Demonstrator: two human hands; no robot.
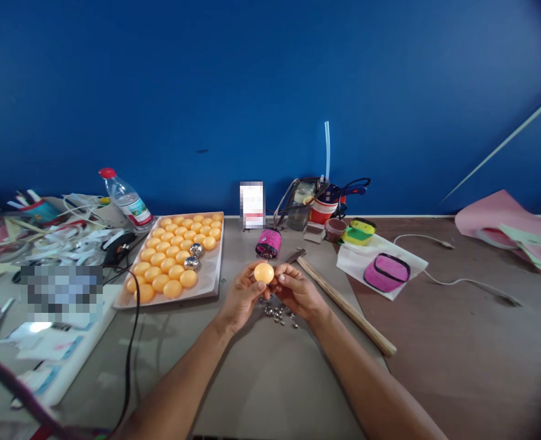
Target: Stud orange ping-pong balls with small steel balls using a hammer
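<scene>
An orange table tennis ball [264, 272] is gripped in the fingers of my left hand [242, 297], above the grey table mat. Close against the ball's right side, my right hand [300, 289] has thumb and finger pinched together; whatever sits between them is too small to make out. Small shiny metal pieces [277, 313] lie scattered just below both hands. Behind the ball stands a small pink container [269, 243] with a dark rim. To the left, a white tray [215, 269] bears rows of orange balls and two silver-covered balls [192, 263].
A hammer [348, 305] lies slanting right of my hands. Another pink container [386, 272] rests on white paper. Along the blue wall stand a water bottle [128, 201], a glass jar [300, 211] and a red cup [324, 208]. A black cable [132, 342] crosses at left.
</scene>
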